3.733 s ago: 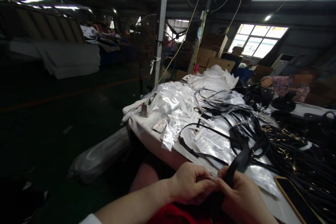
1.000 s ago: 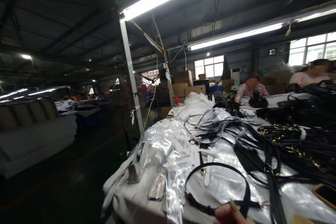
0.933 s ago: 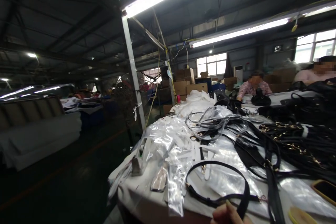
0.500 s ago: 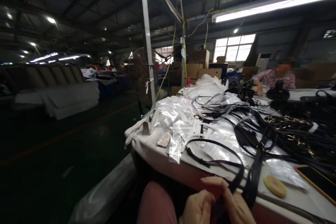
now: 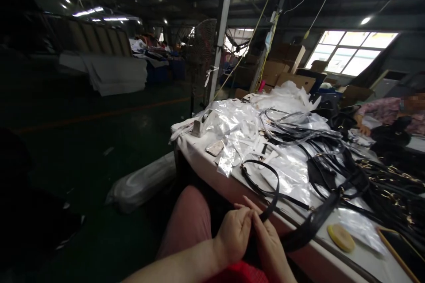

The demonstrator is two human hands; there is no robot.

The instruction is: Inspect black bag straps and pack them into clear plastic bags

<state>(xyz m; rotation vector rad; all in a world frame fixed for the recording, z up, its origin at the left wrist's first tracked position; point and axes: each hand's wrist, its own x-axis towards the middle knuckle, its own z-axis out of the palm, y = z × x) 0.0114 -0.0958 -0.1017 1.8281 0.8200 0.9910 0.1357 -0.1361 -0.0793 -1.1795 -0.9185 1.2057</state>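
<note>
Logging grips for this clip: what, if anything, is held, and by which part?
A black strap, by its near stretch, which runs into the right hand. The left hand presses against the right one; whether it also grips the strap is hidden.

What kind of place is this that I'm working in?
Probably a factory workshop where bags or straps are finished or packed: there's a tangled heap of thin black straps with gold-coloured metal fittings, a shiny pile of clear plastic sleeves, and brown cardboard boxes stacked behind.
</note>
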